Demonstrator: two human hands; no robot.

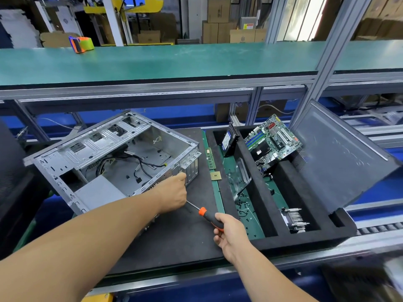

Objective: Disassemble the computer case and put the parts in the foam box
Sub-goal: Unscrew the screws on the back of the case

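The open grey computer case lies on its side on a black mat, with cables and a power supply inside. My left hand is at the case's rear panel, fingers curled against its edge near the shaft of the screwdriver. My right hand grips the orange and black screwdriver, whose shaft points toward the case's rear. The black foam box stands to the right. It holds a motherboard, a hard drive, a heatsink and several loose screws.
A RAM stick and a CPU chip lie on the mat between case and box. A dark side panel leans at the box's right. A green shelf with a tape dispenser runs behind.
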